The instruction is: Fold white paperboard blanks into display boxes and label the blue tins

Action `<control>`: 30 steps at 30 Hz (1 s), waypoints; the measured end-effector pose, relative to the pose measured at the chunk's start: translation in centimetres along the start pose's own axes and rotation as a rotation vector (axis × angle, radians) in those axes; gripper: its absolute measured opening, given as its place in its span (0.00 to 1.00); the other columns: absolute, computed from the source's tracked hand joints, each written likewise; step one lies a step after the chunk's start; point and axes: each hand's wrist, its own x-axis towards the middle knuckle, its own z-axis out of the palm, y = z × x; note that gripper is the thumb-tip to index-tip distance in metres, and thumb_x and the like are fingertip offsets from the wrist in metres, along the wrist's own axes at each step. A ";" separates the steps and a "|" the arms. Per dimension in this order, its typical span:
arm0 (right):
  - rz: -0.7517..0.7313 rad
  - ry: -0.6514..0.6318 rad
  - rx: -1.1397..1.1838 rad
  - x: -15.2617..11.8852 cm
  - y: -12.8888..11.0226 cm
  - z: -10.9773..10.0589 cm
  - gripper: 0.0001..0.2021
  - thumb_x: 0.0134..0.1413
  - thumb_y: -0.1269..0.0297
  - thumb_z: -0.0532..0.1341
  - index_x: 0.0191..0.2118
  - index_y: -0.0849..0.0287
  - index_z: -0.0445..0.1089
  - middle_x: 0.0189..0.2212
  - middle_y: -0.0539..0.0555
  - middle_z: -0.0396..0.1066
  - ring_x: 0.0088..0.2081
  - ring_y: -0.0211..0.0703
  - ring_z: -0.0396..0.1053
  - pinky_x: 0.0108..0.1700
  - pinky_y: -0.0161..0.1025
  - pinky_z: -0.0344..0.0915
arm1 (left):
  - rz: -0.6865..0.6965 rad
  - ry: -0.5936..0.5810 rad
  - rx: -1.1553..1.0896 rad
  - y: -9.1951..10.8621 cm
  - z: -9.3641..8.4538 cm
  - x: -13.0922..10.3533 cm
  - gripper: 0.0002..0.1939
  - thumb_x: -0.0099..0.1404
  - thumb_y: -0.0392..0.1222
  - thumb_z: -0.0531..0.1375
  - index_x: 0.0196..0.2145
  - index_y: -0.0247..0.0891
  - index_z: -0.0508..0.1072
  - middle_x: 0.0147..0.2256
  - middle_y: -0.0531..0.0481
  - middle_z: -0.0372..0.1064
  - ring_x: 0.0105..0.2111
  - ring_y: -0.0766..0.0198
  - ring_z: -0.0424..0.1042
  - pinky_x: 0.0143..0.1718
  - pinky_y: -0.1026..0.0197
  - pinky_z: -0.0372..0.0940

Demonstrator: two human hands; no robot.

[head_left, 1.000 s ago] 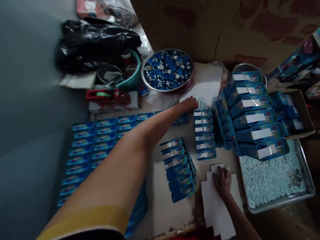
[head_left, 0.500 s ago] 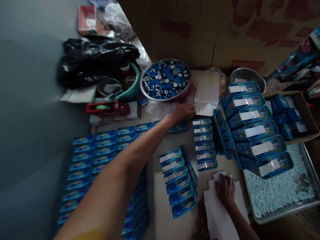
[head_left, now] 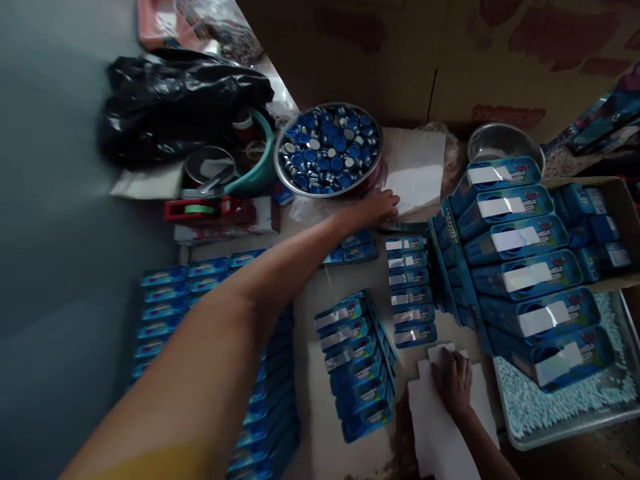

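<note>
Packs (head_left: 411, 295) run in a row toward you, far end nearer your left hand (head_left: 383, 208), half-curled, hold unclear. Right hand (head_left: 454, 383), fingers bent, rests on card (head_left: 437, 433) by the near end; can't tell if it's gripping.

Smooth, shiny metal was shown by the bowl (head_left: 301, 189) of blue caps. To its left, glossy, wrinkled black plastic was seen in the bag (head_left: 175, 100); just below it, thin clear plastic film (head_left: 307, 211) was crumpled. Behind it, matt brown cardboard (head_left: 390, 67) was marked by dull red patches. To its lower right, smooth, glossy faces were shown by the blue packs (head_left: 543, 319), and matt, paper-like surfaces by the white sheets (head_left: 437, 427).
</note>
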 end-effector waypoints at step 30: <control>0.527 -0.646 1.464 11.7 -18.4 -23.1 0.32 0.55 0.27 0.62 0.49 0.51 0.75 0.41 0.53 0.84 0.44 0.49 0.82 0.50 0.48 0.77 | -0.076 0.475 0.001 31.8 -3.0 -32.6 0.13 0.73 0.29 0.57 0.47 0.39 0.79 0.36 0.45 0.79 0.34 0.59 0.77 0.34 0.57 0.68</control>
